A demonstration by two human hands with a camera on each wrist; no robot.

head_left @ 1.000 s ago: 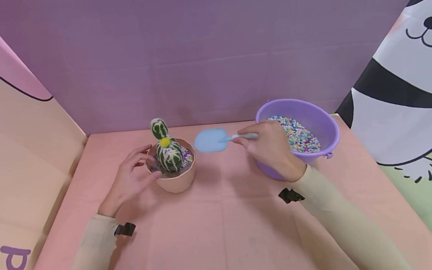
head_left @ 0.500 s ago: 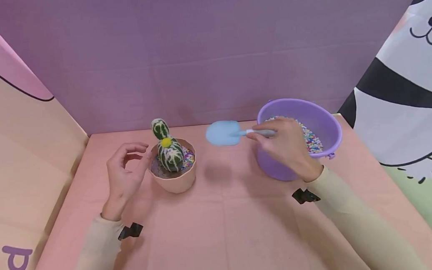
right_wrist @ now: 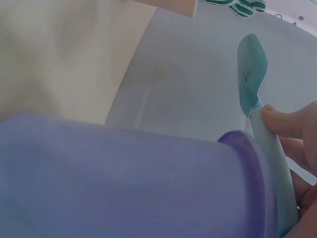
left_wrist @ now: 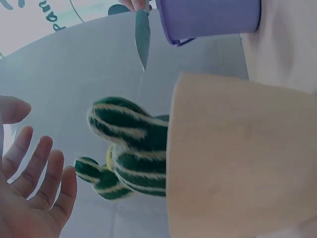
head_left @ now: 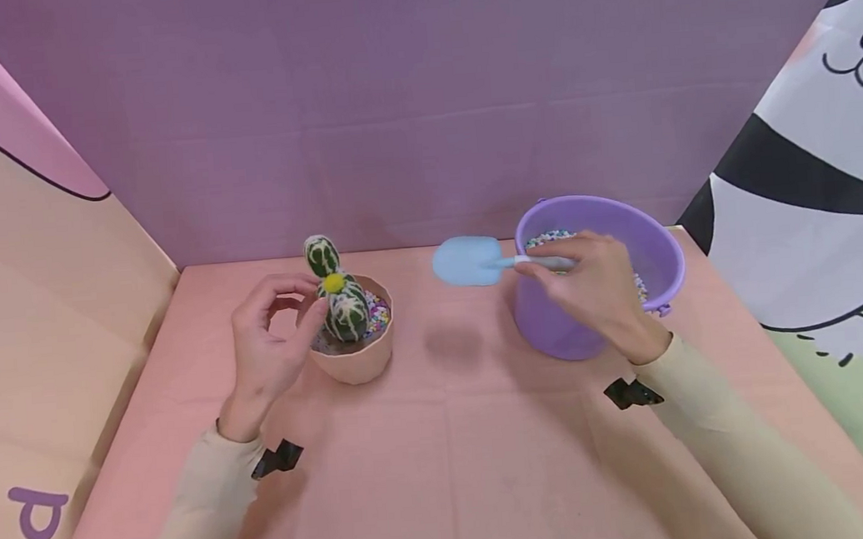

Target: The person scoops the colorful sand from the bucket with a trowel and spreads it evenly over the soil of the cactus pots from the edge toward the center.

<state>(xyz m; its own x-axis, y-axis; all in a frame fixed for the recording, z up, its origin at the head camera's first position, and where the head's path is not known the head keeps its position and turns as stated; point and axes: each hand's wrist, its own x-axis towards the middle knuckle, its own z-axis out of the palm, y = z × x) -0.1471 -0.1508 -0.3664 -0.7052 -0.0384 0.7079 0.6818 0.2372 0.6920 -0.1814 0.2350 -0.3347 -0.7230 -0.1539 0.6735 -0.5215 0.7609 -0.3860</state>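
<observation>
A green and white cactus (head_left: 346, 313) with a yellow flower stands in a peach pot (head_left: 354, 367). My left hand (head_left: 265, 344) is beside the cactus, fingers loosely curved; in the left wrist view, its fingertips (left_wrist: 69, 176) stay apart from the plant. My right hand (head_left: 601, 287) grips the handle of a light blue toy shovel (head_left: 468, 261), thumb along it. The shovel's blade is level above the table, left of a purple bucket (head_left: 555, 323), with the hand over the bucket's near rim. Colourful beads (head_left: 549, 236) show inside the bucket, partly hidden by the hand.
Small coloured beads (head_left: 379, 316) also lie in the right side of the pot, over a grey-brown filling. A pink cloth covers the table (head_left: 445, 469). A purple backdrop (head_left: 420, 111) rises behind, with printed panels on both sides.
My right hand has carried the shovel rightward, away from the pot to the bucket's rim. My left hand drew back from the pot, then rose closer beside the cactus.
</observation>
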